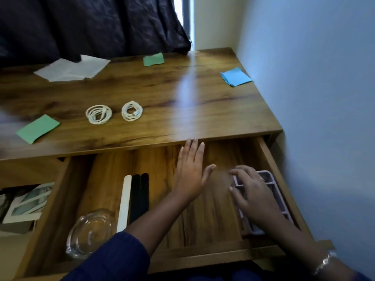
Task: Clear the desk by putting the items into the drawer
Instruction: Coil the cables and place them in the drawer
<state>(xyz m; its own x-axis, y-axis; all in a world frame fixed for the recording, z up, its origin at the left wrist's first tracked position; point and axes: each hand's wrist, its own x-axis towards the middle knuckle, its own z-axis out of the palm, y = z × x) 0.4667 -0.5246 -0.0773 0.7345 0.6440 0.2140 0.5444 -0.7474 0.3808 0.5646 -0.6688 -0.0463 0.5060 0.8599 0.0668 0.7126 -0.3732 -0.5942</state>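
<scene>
Head: R hand (256, 197) grips tray (271, 176).

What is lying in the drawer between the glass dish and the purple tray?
Head view: three sticks, one white, two black, beside the glass dish; then the left hand over bare drawer floor, up to the purple tray.

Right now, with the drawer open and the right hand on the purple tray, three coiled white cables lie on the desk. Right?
The head view shows two coiled white cables on the desk, not three; drawer open, right hand on the purple tray.
</scene>
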